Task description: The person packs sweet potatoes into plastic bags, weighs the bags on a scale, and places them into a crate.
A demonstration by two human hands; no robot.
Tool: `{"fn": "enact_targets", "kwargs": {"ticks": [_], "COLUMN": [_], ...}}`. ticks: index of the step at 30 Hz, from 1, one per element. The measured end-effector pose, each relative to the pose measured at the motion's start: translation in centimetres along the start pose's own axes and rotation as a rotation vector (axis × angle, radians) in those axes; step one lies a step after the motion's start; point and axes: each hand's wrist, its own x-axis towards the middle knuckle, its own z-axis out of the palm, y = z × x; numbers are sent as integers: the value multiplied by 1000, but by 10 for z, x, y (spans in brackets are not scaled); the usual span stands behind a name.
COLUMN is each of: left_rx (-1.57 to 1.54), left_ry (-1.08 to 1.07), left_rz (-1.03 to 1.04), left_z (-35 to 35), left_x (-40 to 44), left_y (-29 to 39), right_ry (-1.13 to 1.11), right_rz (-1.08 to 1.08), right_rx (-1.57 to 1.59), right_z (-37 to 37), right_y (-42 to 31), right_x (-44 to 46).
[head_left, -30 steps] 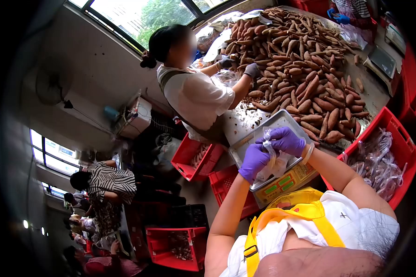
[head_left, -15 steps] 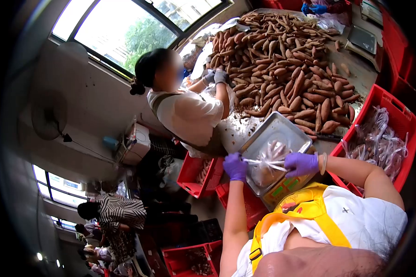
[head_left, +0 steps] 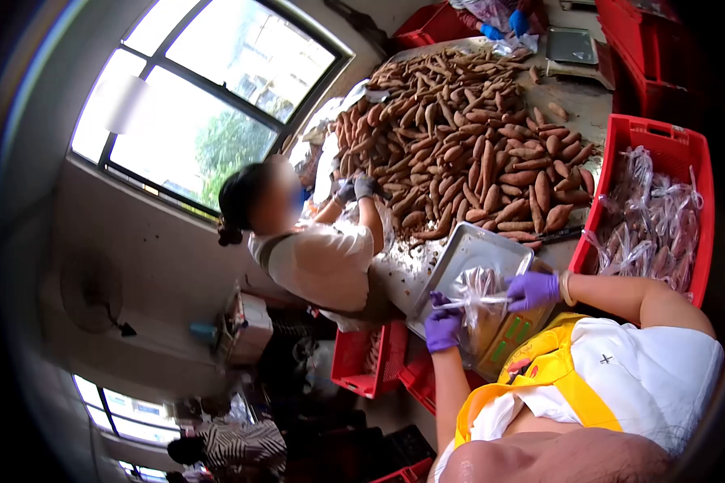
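A clear plastic bag [head_left: 479,291] with its neck gathered lies over the metal tray of a scale [head_left: 491,249]. My left hand [head_left: 443,326], in a purple glove, is closed on one end of the bag's twisted top. On the other side, my right hand [head_left: 533,291], also purple-gloved, pinches the opposite end. The twisted plastic stretches between both hands. What the bag holds is blurred, though something brownish shows through. Beyond the scale, a large heap of sweet potatoes [head_left: 459,153] covers the table.
A red crate [head_left: 696,233] of tied bags stands at the right. A co-worker [head_left: 322,266] in grey gloves is at the heap's left side. Another scale [head_left: 572,48] and blue-gloved hands [head_left: 503,26] are at the far end. Red crates [head_left: 390,358] sit below the table.
The view has shifted. My hands first gripped the bag's neck close together, then spread apart with its ends, and now are nearer each other again. The bag has come down over the tray.
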Motion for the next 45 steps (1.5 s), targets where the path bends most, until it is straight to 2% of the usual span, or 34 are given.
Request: {"fn": "enact_targets", "kwargs": {"ticks": [1, 2, 3, 4, 5, 6, 7, 9, 11, 12, 13, 16, 17, 19, 20, 21, 22, 25, 27, 28, 29, 31, 32, 33, 35, 36, 37, 38, 39, 41, 42, 43, 44, 45], "left_rx": [-90, 125, 343, 367, 683, 1005, 1107, 1311, 1479, 1549, 1615, 1774, 1814, 1891, 1923, 1963, 1959, 1921, 1791, 1617, 1489, 1503, 1332, 1266, 1198, 1396, 1595, 1643, 1550, 1308, 1339, 1369, 1395, 1421], "left_ry": [-194, -11, 162, 130, 138, 112, 86, 36, 32, 63, 106, 232, 261, 313, 333, 349, 379, 398, 88, 123, -15, -332, -303, -340, -452, -532, -610, -748, -773, -516, -415, -308, -223, -136], "left_rz": [-82, 9, 99, 29, 57, 90, 92, 105, 82, 56, 30, -27, -30, -30, -14, 18, -11, 482, 545, 333, 380, 414, 204, 82, -4, 57, 120, 141, 78, -215, -229, -245, -259, -274], "left_z": [60, 84, 104, 125, 152, 180, 199, 236, 226, 212, 192, 132, 118, 96, 89, 87, 89, 139, 205, 242, 279, 320, 342, 356, 382, 384, 385, 380, 374, 342, 327, 313, 304, 295], "left_x": [-21, -21, -24, -30, -39, -46, -45, -46, -41, -37, -32, -20, -19, -18, -18, -19, -18, -11, -13, -16, -20, -21, -28, -31, -40, -38, -35, -27, -25, -21, -23, -27, -35, -42], "left_y": [-24, -29, -34, -38, -36, -30, -29, -28, -24, -23, -20, -8, -3, 2, 4, 5, 4, -20, -38, -51, -75, -111, -129, -144, -172, -175, -177, -175, -174, -163, -157, -153, -151, -150], "right_ry": [117, -97, 117, 154, 14, 113, 217, 339, 336, 347, 358, 344, 377, 179, 90, 66, 44, 153, 298, 360, 431, 723, 620, 714, 631, 802, 861, 950, 913, 1203, 1432, 1359, 1572, 1573], "right_rz": [-21, 253, 105, 138, 30, 27, 153, 179, 9, -30, -14, 49, 73, 178, 319, 102, 112, 192, 255, 275, 296, -53, -13, -61, 194, -32, 49, 37, 192, 600, 545, 805, 762, 918], "right_rx": [85, 459, 642, 777, 864, 1000, 887, 797, 433, 555, 728, 1000, 780, 354, 641, 213, 238, 364, 737, 759, 773, -113, -72, -414, -821, -599, -618, -476, -214, 5, -219, 130, 133, 136], "right_z": [8, -9, 10, 22, 12, -18, -15, 5, 21, 27, 14, 29, 27, 30, 54, 52, 46, 32, 15, -3, -24, -56, -56, -47, -45, -59, -61, -76, -85, -80, -89, -97, -103, -115], "right_y": [-22, -56, -49, -38, -41, -86, -72, -40, -23, -13, -48, -35, -28, -8, 30, 20, 15, 5, -11, -36, -67, -103, -99, -89, -74, -63, -49, -60, -57, -5, -3, 11, 20, 26], "right_x": [-5, 2, 12, 29, 50, 53, 68, 101, 137, 148, 127, 123, 120, 102, 100, 75, 53, 14, -10, -20, -25, -25, -24, -18, -22, -34, -47, -73, -99, -153, -177, -213, -234, -258]}}
